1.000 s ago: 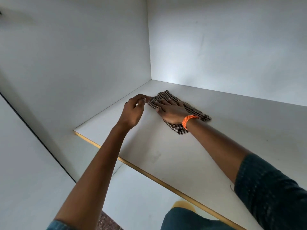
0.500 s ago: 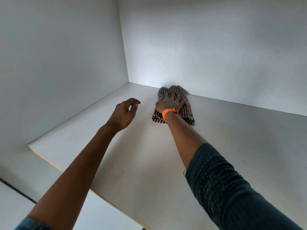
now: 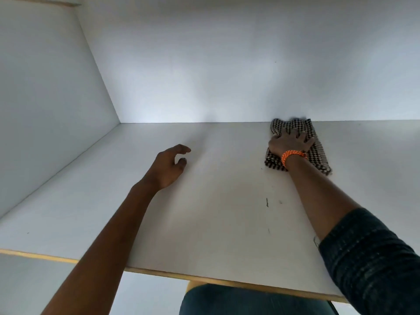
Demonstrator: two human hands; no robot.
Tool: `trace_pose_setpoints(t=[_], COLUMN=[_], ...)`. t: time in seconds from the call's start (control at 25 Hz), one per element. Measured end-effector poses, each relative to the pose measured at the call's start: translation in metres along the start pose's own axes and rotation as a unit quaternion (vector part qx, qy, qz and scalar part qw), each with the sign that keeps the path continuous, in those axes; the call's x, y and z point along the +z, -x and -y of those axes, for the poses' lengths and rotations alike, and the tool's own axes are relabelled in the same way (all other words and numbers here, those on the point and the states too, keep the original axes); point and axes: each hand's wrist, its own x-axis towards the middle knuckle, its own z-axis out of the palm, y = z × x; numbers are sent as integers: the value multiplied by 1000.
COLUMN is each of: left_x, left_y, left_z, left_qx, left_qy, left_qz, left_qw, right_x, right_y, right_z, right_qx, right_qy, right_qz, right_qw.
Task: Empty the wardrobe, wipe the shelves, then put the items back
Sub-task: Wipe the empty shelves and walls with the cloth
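Here, the checked cloth (image 3: 295, 144) lay on the white shelf (image 3: 216, 212), at the rear right, its far edge touching the back panel (image 3: 227, 64) of the wardrobe. The right hand (image 3: 289, 143) pressed flat on the cloth, fingers spread apart over the fabric; this grip bore down on the cloth rather than closing round it. An orange wristband (image 3: 293, 155) circled the right wrist, and a dark sleeve (image 3: 375, 258) covered the upper forearm. The left hand (image 3: 169, 165) was well apart from the cloth, to its left; its grip was loosely curled, fingers parted, clamped on nothing. Whether it touched the shelf could not be told. The left side panel (image 3: 45, 110) stood well clear of both hands. Small dark marks (image 3: 267, 202) showed on the shelf near the right forearm. Count: one cloth, one shelf, two hands, one wristband.
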Motion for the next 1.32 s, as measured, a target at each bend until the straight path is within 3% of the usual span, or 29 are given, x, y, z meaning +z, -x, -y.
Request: trace_pose_setpoints(t=[0.12, 0.28, 0.4, 0.52, 0.72, 0.8, 0.84, 0.88, 0.96, 1.04, 1.12, 1.2, 1.32], left_x=[-2, -5, -1, 23, 73, 82, 85, 87, 90, 88, 90, 95, 108], left_y=[-1, -11, -21, -25, -18, -16, -17, -18, -25, -33, -36, -29, -10], left_z=[-3, -23, -38, -56, -96, -112, -121, -131, -150, -164, -171, -172, -167], left_qx=[-2, -15, -11, 8, 59, 68, 69, 71, 86, 79, 56, 68, 118], left_qy=[9, 59, 48, 56, 50, 48, 50, 56, 75, 109, 123, 114, 107], left_qz=[-18, -58, -55, -35, 26, 39, 40, 34, 18, 1, -3, 9, 38], left_qw=[1000, 996, 997, 998, 997, 996, 996, 995, 993, 991, 991, 991, 986], right_x=[8, 33, 34, 15, -32, -34, -29, -23, -8, -4, -8, -19, -45], right_y=[22, 104, 131, 83, 7, 7, 12, 22, 56, 104, 118, 86, 11], right_z=[35, 126, 130, 57, -130, -142, -128, -106, -57, -24, -30, -66, -169], right_qx=[-16, -224, -312, -251, 30, 94, 85, 40, -148, -357, -446, -393, -149], right_qy=[7, -23, -14, -23, -3, 15, 14, 5, 5, 21, 27, 25, 11], right_qz=[-16, 4, 60, 28, -9, -15, -14, -10, -13, 25, 78, 72, 21], right_qw=[1000, 974, 948, 967, 1000, 995, 996, 999, 989, 934, 891, 917, 989])
